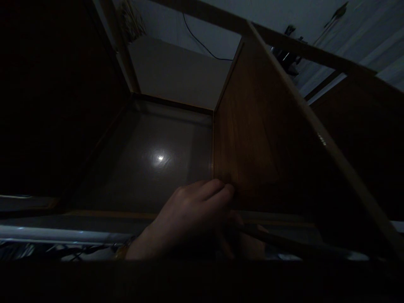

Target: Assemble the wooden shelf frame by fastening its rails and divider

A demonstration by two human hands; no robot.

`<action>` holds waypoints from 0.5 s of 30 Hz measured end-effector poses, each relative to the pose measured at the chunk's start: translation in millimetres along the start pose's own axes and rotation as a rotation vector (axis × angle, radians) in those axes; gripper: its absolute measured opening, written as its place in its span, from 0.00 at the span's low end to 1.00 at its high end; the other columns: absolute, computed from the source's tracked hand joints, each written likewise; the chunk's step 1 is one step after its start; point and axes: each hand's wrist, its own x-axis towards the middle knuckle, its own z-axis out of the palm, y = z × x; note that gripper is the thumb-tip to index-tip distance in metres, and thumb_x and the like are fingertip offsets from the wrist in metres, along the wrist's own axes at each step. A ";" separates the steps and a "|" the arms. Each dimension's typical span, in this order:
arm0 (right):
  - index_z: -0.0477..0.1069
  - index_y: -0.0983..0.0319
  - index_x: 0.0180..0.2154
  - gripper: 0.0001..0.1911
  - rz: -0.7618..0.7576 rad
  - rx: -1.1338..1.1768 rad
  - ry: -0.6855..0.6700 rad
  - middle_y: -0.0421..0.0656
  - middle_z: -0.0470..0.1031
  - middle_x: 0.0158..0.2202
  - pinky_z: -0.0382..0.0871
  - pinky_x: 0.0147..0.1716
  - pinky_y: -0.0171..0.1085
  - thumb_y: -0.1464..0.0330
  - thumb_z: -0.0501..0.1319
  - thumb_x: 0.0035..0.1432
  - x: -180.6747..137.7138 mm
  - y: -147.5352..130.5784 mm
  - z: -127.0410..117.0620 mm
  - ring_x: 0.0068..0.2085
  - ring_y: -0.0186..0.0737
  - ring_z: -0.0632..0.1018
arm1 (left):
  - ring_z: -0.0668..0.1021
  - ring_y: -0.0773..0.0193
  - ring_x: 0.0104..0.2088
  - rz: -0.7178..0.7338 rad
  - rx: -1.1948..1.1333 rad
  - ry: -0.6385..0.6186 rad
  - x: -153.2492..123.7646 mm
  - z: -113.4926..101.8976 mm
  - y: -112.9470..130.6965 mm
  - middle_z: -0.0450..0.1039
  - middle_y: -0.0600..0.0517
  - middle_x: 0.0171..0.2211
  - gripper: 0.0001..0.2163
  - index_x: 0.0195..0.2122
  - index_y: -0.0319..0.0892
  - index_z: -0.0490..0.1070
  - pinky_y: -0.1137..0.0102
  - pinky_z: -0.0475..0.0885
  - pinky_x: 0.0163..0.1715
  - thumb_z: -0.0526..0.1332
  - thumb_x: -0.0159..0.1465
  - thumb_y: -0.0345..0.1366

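My left hand [198,204] reaches in over the front edge of a wooden cabinet frame. Its fingers are curled closed by the lower front corner of the brown wooden partition [246,118]. Whatever they pinch, if anything, is hidden. Beneath and to the right, my right hand [254,245] shows only in part, its fingers bent in deep shadow close to the left one. A dark, slim, rod-like thing [274,239] runs across it toward the lower right. I cannot make out what this is or how the hand grips it.
The cabinet's grey floor panel [151,143] reflects a bright spot. A dark side panel [57,97] stands at left, and a top rail [205,12] crosses the back. Behind hangs a thin black cable [202,44]. Dark objects [287,57] lie beyond the rail at upper right.
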 end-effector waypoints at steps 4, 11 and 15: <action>0.68 0.60 0.51 0.16 -0.010 -0.022 -0.006 0.47 0.69 0.52 0.72 0.47 0.45 0.60 0.58 0.65 -1.2 -0.4 -0.3 0.47 0.41 0.74 | 0.77 0.67 0.30 0.011 0.009 0.006 0.7 -0.8 -0.2 0.75 0.51 0.35 0.10 0.44 0.40 0.66 0.75 0.72 0.25 0.50 0.71 0.40; 0.67 0.61 0.51 0.17 -0.025 -0.045 0.006 0.47 0.70 0.51 0.72 0.46 0.46 0.60 0.58 0.64 -1.3 -2.5 2.4 0.47 0.41 0.74 | 0.77 0.66 0.32 -0.009 -0.019 -0.046 0.2 -1.1 0.2 0.75 0.50 0.37 0.11 0.47 0.41 0.66 0.74 0.72 0.26 0.50 0.71 0.40; 0.67 0.62 0.51 0.18 -0.031 -0.049 0.030 0.46 0.70 0.51 0.72 0.46 0.46 0.59 0.58 0.64 -3.3 -6.0 5.4 0.47 0.41 0.74 | 0.78 0.65 0.35 -0.016 -0.014 -0.137 -1.6 -3.8 -4.3 0.76 0.50 0.40 0.14 0.51 0.42 0.65 0.74 0.72 0.28 0.51 0.70 0.42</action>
